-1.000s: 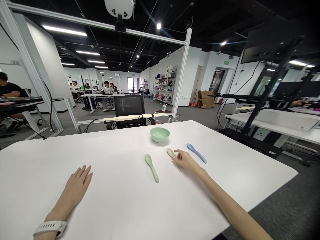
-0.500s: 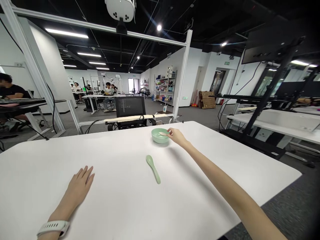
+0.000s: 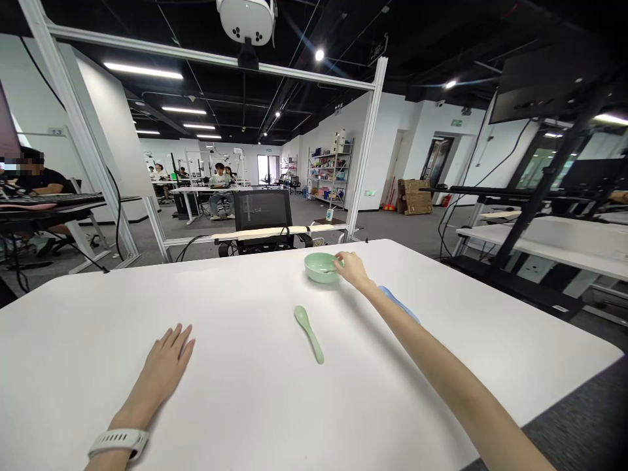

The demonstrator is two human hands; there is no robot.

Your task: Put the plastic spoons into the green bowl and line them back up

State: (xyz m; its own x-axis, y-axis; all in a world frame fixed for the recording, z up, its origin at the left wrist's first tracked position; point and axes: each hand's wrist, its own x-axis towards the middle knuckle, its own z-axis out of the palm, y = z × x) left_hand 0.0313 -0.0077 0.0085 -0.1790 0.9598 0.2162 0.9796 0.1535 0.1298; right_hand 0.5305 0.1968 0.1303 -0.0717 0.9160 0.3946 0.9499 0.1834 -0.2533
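My right hand [image 3: 352,267] is at the right rim of a light green bowl [image 3: 318,276] on the far side of the table. Its fingers are closed on a small pale spoon [image 3: 330,271], whose head is inside the bowl; the handle is mostly covered by the fingers. Nearer to me lies a green spoon [image 3: 309,335], its head pointing away. Part of a blue utensil [image 3: 400,305], spoon-like, shows beyond my right forearm. My left hand [image 3: 169,360] rests palm down on the tabletop at the left, fingers stretched out and holding nothing.
The white table [image 3: 235,392] has rounded corners. Beyond its far edge stand a black mesh chair [image 3: 263,209] and a metal frame [image 3: 366,144]. A black stand [image 3: 530,203] is off to the right. Several people sit at desks in the background.
The pale spoon's head has dipped lower in the bowl, with my right hand at the rim. More of the blue utensil shows past my forearm. The view has shifted slightly; my left hand stays put.
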